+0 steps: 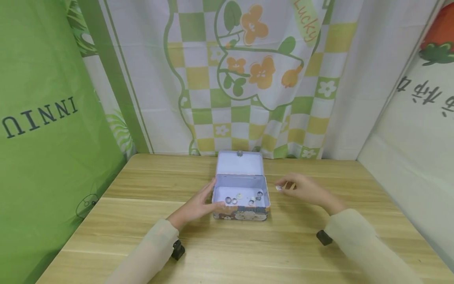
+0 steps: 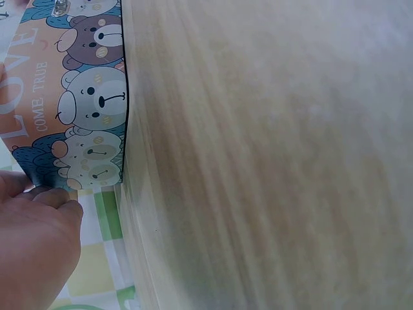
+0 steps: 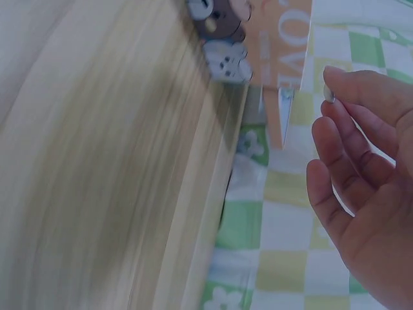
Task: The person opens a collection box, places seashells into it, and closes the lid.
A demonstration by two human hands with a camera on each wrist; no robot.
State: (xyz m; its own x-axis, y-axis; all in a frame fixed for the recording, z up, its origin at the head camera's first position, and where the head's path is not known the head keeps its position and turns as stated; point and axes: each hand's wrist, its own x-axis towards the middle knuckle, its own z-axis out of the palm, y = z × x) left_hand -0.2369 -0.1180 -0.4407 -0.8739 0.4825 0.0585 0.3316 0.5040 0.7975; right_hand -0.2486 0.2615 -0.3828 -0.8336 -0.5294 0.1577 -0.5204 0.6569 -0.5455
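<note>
A hinged tin box (image 1: 241, 213) with cartoon bears on its outside stands on the table, its lid (image 1: 239, 163) raised at the back. Several small round coins (image 1: 234, 201) lie scattered on its pale floor. My left hand (image 1: 196, 205) holds the box by its left side, thumb over the front rim and fingers along the side wall; in the left wrist view the curled fingers sit against the box end. To the right of the box, my right hand (image 1: 301, 191) pinches one coin (image 3: 329, 95) between thumb and index finger, the other fingers loosely bent.
The wooden table (image 1: 142, 221) reaches back to a checked, flowered curtain (image 1: 241, 114). A green cloth (image 1: 46, 165) hangs on the left and a white one (image 1: 408, 138) on the right. A thin dark cable (image 1: 86, 203) shows by the table's left edge.
</note>
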